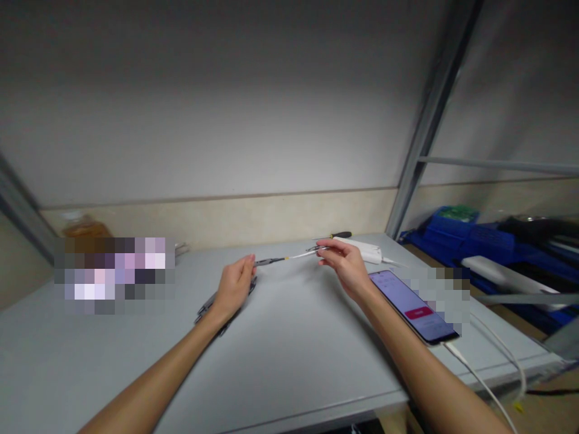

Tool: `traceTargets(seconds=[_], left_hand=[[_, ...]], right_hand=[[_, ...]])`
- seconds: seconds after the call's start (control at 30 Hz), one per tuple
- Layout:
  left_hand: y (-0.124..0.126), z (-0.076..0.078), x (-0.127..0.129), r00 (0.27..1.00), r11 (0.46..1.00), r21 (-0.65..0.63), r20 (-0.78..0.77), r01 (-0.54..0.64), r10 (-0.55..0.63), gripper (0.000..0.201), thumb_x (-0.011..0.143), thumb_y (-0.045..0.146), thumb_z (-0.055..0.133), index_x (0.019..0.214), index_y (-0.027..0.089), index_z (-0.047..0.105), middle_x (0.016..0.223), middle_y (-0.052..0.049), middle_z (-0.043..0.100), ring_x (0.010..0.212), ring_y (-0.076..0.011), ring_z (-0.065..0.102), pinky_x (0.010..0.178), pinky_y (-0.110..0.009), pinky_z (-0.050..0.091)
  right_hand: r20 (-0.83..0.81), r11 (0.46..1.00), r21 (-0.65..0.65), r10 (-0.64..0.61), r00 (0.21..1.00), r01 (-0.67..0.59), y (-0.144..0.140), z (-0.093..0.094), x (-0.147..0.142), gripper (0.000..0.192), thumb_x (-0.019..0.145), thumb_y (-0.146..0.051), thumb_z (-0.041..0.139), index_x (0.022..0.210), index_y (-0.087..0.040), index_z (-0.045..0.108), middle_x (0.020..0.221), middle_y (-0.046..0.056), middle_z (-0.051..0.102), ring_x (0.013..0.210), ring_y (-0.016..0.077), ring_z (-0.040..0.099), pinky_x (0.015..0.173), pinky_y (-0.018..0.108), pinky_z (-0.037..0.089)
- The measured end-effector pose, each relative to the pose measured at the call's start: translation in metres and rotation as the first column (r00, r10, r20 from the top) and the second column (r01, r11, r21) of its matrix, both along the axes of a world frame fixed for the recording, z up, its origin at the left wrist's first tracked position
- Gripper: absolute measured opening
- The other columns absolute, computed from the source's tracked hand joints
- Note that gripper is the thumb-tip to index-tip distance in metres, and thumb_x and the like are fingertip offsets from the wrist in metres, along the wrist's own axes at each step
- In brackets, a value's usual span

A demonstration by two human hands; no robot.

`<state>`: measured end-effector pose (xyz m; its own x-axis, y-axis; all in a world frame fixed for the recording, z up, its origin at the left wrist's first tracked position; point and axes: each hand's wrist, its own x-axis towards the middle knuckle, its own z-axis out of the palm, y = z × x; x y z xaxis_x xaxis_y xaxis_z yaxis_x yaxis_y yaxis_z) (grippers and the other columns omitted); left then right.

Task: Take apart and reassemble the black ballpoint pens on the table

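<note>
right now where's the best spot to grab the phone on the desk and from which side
Grip the smartphone by its long edges near the middle, coming from above. It lies flat, screen up, on the grey table; a white cable is plugged into its near end, so avoid that end.

Both bare forearms reach forward from the lower edge and converge toward the middle. The left hand [235, 284] lies at about 10 o'clock from the picture's centre-bottom, back of the hand up, fingers curled closed in a grip. The right hand [344, 263] sits toward 1 o'clock, wrist bent slightly, thumb and fingertips pinched together.
</note>
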<state>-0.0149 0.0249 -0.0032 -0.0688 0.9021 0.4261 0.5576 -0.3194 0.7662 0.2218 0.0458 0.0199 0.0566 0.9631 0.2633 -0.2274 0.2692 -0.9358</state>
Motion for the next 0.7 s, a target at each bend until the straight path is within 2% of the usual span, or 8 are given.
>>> traceTargets(seconds=[0.27, 0.47, 0.57, 0.63, 0.7], left_hand=[[-0.0033, 0.0009, 0.0048, 0.996, 0.995, -0.029, -0.016, 0.092, -0.092, 0.048, 0.086, 0.055, 0.032, 0.058, 0.018, 0.045, 0.049, 0.005, 0.039, 0.047, -0.0099, 0.037, 0.049, -0.022, 0.028], [-0.0033, 0.0015, 0.0056, 0.984, 0.983, -0.052, 0.001, 0.177, -0.177, 0.043, 0.086, 0.05, 0.037, 0.058, 0.018, 0.044, 0.052, 0.005, 0.041, 0.05, -0.01, 0.038, 0.051, -0.021, 0.03], [-0.004, 0.0039, 0.006, 0.978, 0.979, -0.028, 0.061, 0.203, -0.201, 0.033, 0.082, 0.045, 0.046, 0.065, 0.017, 0.051, 0.056, 0.004, 0.046, 0.054, -0.0104, 0.043, 0.053, -0.021, 0.033], [-0.0046, 0.0058, 0.0075, 0.967, 0.976, -0.024, 0.148, 0.214, -0.209, 0.026, 0.077, 0.042, 0.053, 0.074, 0.016, 0.055, 0.061, 0.003, 0.051, 0.057, -0.0108, 0.048, 0.055, -0.021, 0.036], [-0.0052, 0.0075, 0.0094, 0.949, 0.976, -0.023, 0.238, 0.216, -0.205, 0.024, 0.072, 0.04, 0.059, 0.078, 0.016, 0.057, 0.066, 0.002, 0.055, 0.061, -0.0112, 0.052, 0.058, -0.022, 0.04]], right_hand=[[0.144, 0.992, 0.004, 0.124, 0.982, -0.126, -0.0054, -0.0024, -0.0051, 0.026, 0.057, -0.027, 0.076, 0.079, -0.015, 0.069, 0.066, 0.002, 0.066, 0.057, 0.0141, 0.061, 0.066, 0.032, 0.05], [0.187, 0.992, 0.0, 0.121, 0.975, -0.123, -0.0075, -0.0014, -0.0073, 0.029, 0.056, -0.029, 0.077, 0.08, -0.014, 0.07, 0.07, 0.004, 0.068, 0.057, 0.014, 0.062, 0.064, 0.029, 0.049], [0.198, 0.991, -0.033, 0.132, 0.971, -0.128, -0.007, -0.0031, -0.0082, 0.032, 0.057, -0.036, 0.077, 0.077, -0.012, 0.069, 0.063, 0.003, 0.065, 0.052, 0.0121, 0.058, 0.057, 0.026, 0.047], [0.243, 0.986, -0.082, 0.161, 0.956, -0.145, -0.0063, -0.0056, -0.0092, 0.034, 0.062, -0.044, 0.072, 0.066, -0.012, 0.066, 0.054, 0.002, 0.061, 0.045, 0.0095, 0.053, 0.048, 0.023, 0.044], [0.314, 0.974, -0.164, 0.201, 0.928, -0.155, -0.0059, -0.0078, -0.0102, 0.043, 0.07, -0.053, 0.061, 0.055, -0.012, 0.06, 0.045, 0.0, 0.054, 0.037, 0.0075, 0.045, 0.038, 0.021, 0.037]])
